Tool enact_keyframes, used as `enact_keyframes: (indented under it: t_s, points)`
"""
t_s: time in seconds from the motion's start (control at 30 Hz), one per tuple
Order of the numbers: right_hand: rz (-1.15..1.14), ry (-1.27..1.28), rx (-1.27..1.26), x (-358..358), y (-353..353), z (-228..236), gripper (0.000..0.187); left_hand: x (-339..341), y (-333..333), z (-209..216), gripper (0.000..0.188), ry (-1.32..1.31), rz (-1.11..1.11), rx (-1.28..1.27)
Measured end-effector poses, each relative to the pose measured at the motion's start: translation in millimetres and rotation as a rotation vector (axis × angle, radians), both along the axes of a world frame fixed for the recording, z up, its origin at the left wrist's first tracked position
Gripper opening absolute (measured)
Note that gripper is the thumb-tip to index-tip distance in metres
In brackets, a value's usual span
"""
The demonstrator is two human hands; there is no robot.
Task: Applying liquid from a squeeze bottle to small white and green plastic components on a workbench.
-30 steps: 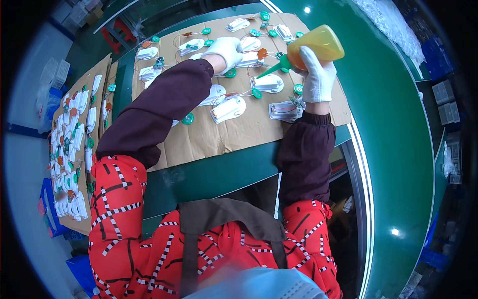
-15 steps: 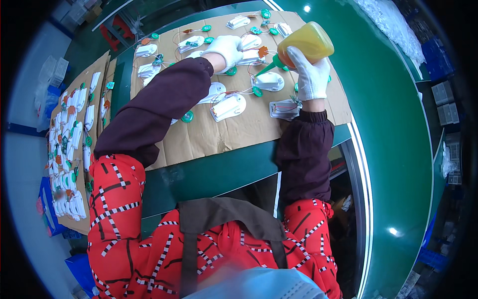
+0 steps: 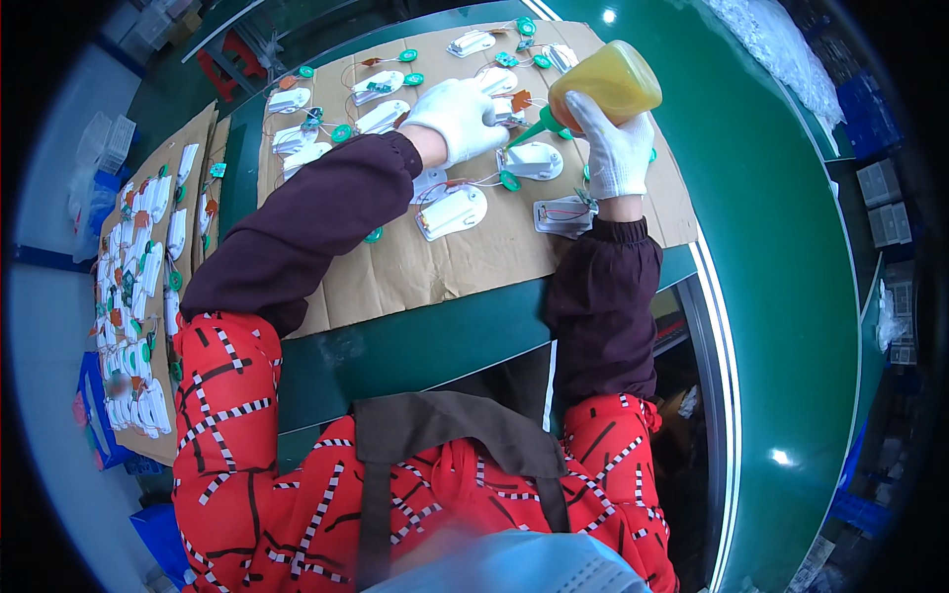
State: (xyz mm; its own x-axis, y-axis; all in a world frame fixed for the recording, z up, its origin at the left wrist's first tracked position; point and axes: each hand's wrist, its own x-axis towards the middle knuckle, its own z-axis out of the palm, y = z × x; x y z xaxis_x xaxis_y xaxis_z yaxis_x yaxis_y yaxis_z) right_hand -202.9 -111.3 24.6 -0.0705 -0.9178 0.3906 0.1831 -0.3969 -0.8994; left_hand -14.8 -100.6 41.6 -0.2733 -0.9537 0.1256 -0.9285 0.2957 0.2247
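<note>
My right hand, in a white glove, is closed around a squeeze bottle of yellow liquid. The bottle is tilted, its green nozzle pointing down-left at the near end of a white plastic housing. A green disc on thin wires lies beside that housing. Just left of the nozzle tip is my gloved left hand, its fingers bent and slightly apart with nothing visible in them. It covers part of the housings beneath. Nearer to me sits another white housing with wires.
Several similar housings with green discs and small boards lie on a cardboard sheet over a green table. At left, a second cardboard carries rows of white housings. Clear plastic bags lie at the far right.
My left hand has moved right and slightly nearer, toward the nozzle tip, uncovering a housing and a green disc to its left. The right hand and bottle have barely moved.
</note>
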Motion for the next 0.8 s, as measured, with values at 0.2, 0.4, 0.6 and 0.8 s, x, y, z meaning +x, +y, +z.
enact_keyframes:
  t_s: [0.2,0.4,0.6,0.8]
  points:
    - [-0.055,0.053,0.002,-1.6,3.0,5.6,0.043,-1.4,2.6,2.1,0.026,0.005,0.016,0.057]
    - [-0.157,-0.249,0.068,-17.6,-0.6,10.7,0.037,1.4,0.6,-3.3,0.029,-0.027,0.006,0.044]
    - [0.187,-1.195,0.191,-50.2,-18.8,-7.1,0.046,2.1,-1.1,2.6,0.031,0.052,0.025,0.067]
    - [0.195,-1.329,0.187,-46.7,-20.5,-4.5,0.048,26.0,-20.6,11.5,0.035,0.157,0.187,0.035]
